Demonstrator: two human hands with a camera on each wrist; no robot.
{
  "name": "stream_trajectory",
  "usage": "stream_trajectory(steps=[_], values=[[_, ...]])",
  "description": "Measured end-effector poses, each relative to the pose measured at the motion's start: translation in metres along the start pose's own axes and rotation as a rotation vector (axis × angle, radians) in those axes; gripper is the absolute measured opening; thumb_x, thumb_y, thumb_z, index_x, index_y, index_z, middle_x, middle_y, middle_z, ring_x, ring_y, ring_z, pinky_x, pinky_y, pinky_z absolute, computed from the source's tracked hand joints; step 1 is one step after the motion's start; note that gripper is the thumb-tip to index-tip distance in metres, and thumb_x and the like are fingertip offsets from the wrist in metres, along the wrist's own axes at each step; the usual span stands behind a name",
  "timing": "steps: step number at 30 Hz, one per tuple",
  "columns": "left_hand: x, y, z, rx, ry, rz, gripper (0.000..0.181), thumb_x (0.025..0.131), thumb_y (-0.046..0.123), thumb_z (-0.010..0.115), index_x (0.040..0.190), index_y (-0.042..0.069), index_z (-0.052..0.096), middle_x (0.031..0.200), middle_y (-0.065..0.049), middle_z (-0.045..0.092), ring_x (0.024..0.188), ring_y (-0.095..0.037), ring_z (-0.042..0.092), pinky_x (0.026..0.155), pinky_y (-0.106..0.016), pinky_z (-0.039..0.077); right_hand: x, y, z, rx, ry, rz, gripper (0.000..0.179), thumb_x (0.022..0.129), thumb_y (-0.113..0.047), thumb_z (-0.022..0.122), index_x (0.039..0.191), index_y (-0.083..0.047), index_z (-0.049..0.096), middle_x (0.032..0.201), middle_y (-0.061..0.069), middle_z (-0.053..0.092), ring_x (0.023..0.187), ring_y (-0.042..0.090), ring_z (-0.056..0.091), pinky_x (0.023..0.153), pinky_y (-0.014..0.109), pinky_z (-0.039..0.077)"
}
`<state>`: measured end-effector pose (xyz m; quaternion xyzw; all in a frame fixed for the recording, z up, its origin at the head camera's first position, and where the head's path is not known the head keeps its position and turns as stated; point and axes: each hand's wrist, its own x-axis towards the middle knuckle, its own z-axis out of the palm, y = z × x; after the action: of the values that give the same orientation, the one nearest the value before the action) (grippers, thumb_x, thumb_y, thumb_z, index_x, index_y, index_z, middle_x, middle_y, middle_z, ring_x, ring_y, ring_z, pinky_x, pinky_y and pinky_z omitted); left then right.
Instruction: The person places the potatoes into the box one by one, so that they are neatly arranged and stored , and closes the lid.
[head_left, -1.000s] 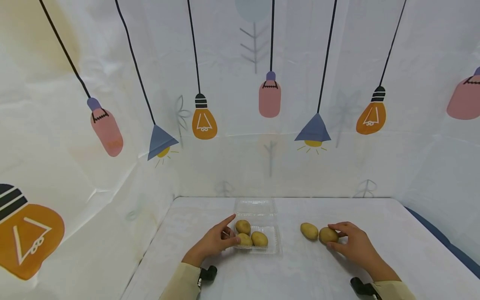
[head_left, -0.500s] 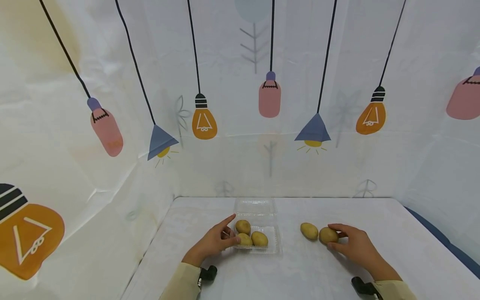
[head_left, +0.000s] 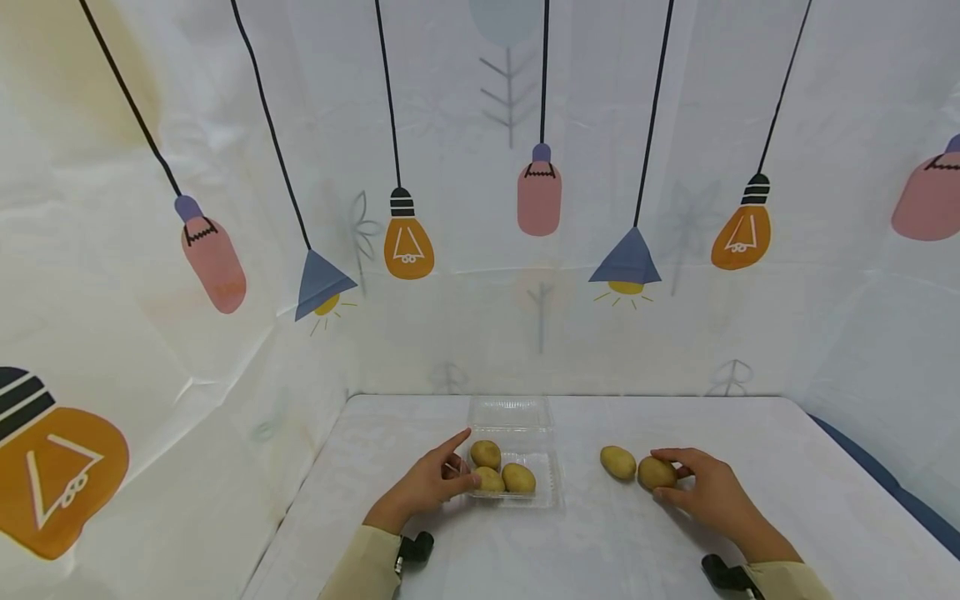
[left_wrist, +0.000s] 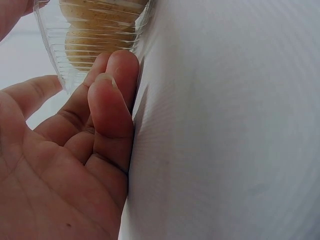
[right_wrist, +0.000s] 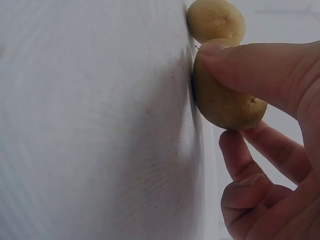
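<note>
My left hand holds the left side of a clear plastic clamshell container, index finger stretched along to its back corner and thumb at the front. Inside it lie three potatoes: one at the back, one front left partly behind the thumb, one to the right. The left wrist view shows curled fingers against the ribbed wall. To the right, my right hand grips a potato between thumb and fingers. Another potato lies right beside it.
The container's lid is folded open toward the back of the white-covered table. A white sheet printed with hanging lamps stands behind the table and along the left side. Dark wrist cameras are strapped on both wrists.
The right hand and its potato have shifted very slightly left. The left hand, the container and the other potatoes look the same.
</note>
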<state>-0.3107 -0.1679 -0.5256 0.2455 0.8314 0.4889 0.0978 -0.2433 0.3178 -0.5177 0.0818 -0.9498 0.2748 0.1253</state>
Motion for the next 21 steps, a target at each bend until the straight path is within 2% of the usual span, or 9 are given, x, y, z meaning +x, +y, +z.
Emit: stream_trajectory(steps=[21], values=[[0.0008,-0.0014,-0.0002,-0.003,0.006,0.009,0.089,0.097,0.039,0.08,0.168,0.016,0.031,0.107,-0.007,0.061,0.09,-0.019,0.064,0.07,-0.032,0.054,-0.0013,-0.0006,-0.0025,0.035,-0.023,0.024,0.063,0.076,-0.027,0.098,0.133,-0.016,0.073,0.131,0.012,0.068,0.098,0.022,0.068,0.078,0.041,0.054]])
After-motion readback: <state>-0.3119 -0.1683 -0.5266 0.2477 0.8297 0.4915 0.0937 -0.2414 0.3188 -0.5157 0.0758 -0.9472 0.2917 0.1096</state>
